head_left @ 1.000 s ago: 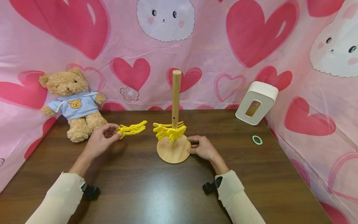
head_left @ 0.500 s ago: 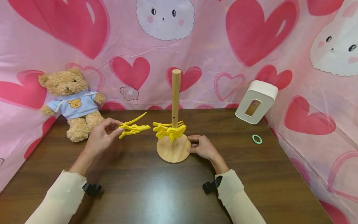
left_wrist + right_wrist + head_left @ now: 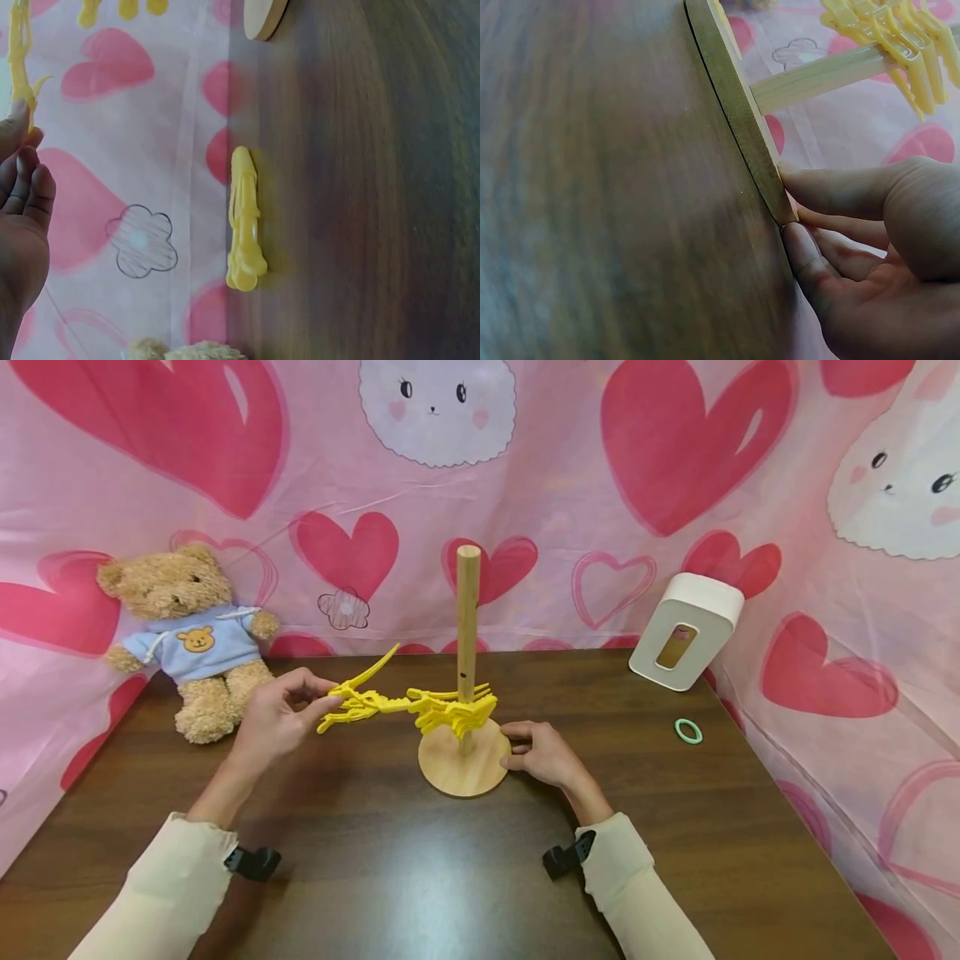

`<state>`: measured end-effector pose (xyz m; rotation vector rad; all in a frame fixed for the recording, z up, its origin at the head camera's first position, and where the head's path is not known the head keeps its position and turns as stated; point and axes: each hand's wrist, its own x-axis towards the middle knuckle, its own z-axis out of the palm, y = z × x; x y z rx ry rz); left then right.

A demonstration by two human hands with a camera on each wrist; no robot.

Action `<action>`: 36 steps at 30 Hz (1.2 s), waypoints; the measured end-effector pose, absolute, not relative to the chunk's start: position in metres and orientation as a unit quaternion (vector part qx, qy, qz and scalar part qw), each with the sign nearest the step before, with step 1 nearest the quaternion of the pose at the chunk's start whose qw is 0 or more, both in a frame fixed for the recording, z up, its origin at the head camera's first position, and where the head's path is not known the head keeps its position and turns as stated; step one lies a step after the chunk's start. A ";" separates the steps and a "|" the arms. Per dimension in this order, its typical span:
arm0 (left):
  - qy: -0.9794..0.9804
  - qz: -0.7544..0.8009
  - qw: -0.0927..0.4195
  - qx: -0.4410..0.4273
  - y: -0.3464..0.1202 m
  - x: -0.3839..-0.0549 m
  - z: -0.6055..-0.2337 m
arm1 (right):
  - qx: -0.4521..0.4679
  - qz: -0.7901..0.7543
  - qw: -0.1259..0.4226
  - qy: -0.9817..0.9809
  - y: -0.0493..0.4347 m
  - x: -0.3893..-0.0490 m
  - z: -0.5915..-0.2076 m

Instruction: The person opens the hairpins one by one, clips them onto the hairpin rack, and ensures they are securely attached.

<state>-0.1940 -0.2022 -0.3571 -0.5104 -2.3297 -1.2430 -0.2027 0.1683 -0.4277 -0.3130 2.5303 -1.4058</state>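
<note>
At the middle of the dark brown, wood-grain bench (image 3: 337, 827) is a pale wooden stand (image 3: 465, 772), with a flat round base and an upright cylindrical post (image 3: 467, 618). A cluster of bright yellow, branching plastic pieces (image 3: 453, 714) sits around the lower part of the post, clear of the base; their overlap hides how many there are.

At nine o'clock from the stand, the person's left hand (image 3: 281, 718) pinches the near end of a separate yellow plastic piece (image 3: 373, 700) between thumb and forefinger, the other fingers loosely bent. This piece is raised off the bench, one thin limb pointing to two o'clock and another to three o'clock, where its tip meets the cluster's edge in the head view; whether they touch I cannot tell. A further yellow piece (image 3: 246, 217) lies on the bench below it.

On the base's three o'clock edge, the right hand (image 3: 543, 756) grips the rim, thumb and fingers only slightly apart.

At ten o'clock from the stand, a tan plush teddy bear (image 3: 183, 635) in a light blue hoodie leans against a pink, heart-printed cloth backdrop (image 3: 555, 502). A white, rounded box (image 3: 712, 602) tilts at two o'clock, and a small mint-green ring (image 3: 690, 741) lies at three o'clock.
</note>
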 end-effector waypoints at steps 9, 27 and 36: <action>-0.822 -0.474 0.214 -0.231 -0.187 -0.197 -0.354 | -0.107 -0.482 0.115 0.862 0.169 -0.203 -0.428; -0.809 -0.476 0.206 -0.276 -0.149 -0.204 -0.354 | -0.114 -0.486 0.113 0.859 0.170 -0.202 -0.427; -0.817 -0.463 0.192 -0.283 -0.143 -0.206 -0.356 | -0.117 -0.485 0.113 0.859 0.170 -0.203 -0.427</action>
